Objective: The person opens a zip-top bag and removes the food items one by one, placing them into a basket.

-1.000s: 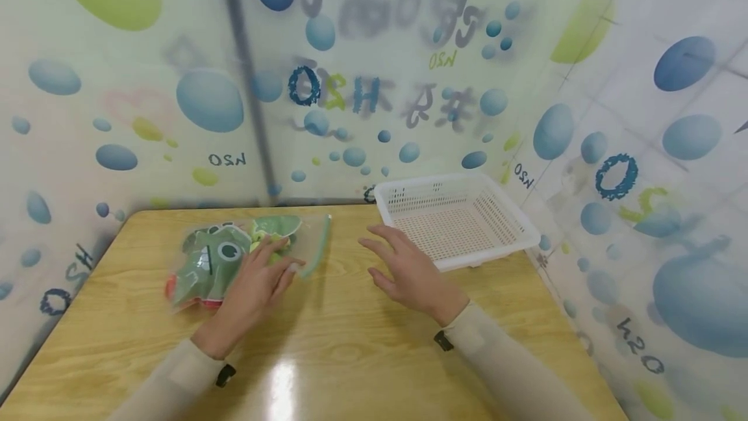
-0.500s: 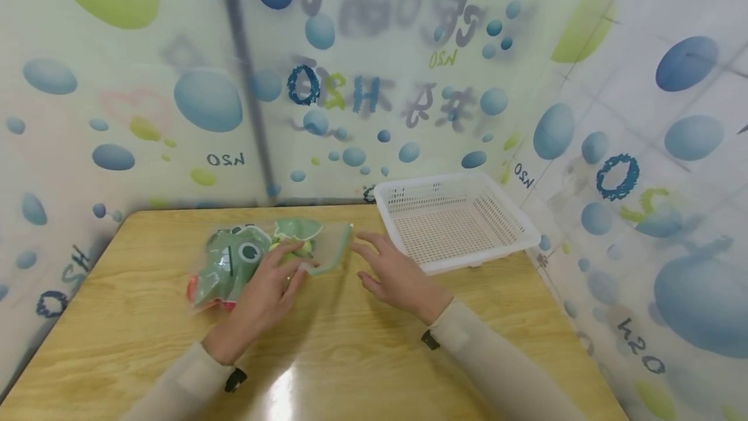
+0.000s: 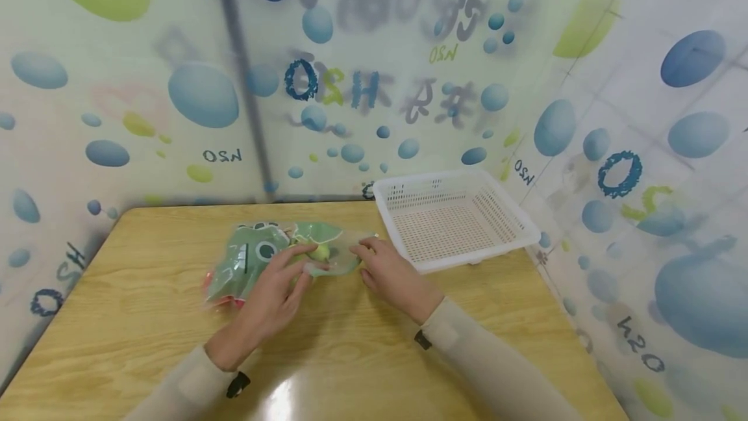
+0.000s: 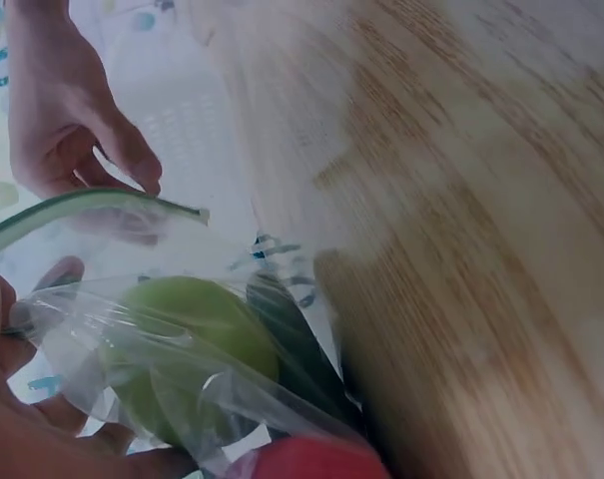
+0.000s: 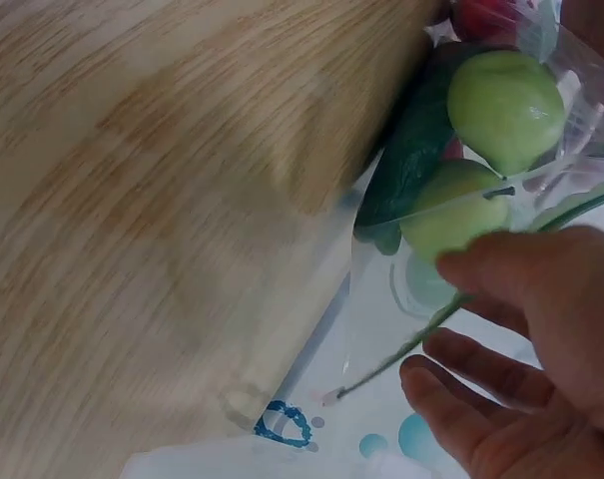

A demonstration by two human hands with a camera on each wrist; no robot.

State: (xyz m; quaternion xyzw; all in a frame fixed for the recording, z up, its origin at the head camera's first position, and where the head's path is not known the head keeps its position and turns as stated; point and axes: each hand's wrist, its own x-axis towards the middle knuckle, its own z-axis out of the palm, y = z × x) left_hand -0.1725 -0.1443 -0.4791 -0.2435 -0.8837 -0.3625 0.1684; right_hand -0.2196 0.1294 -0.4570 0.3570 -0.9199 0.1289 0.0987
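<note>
A clear zip bag (image 3: 239, 265) with a green cartoon face print and a green zip strip (image 4: 92, 200) lies on the left half of the table. Through its film show round light-green fruits (image 5: 506, 110), a dark green long piece (image 5: 411, 160) and something red (image 4: 316, 459). My left hand (image 3: 271, 291) pinches the bag near its mouth, fingers over the film. At the right end of the mouth my right hand (image 3: 397, 275) has the zip strip between thumb and fingers. Between the two hands the mouth bows outward.
A white perforated plastic basket (image 3: 461, 258) stands at the back right of the wooden table (image 3: 350, 356), close beyond my right hand. Curtains (image 3: 374, 31) printed with blue and green bubbles hang behind the table and along the right side.
The bag and my left hand have shifted to the right. My right hand has come left from beside the basket and taken hold of the zip strip.
</note>
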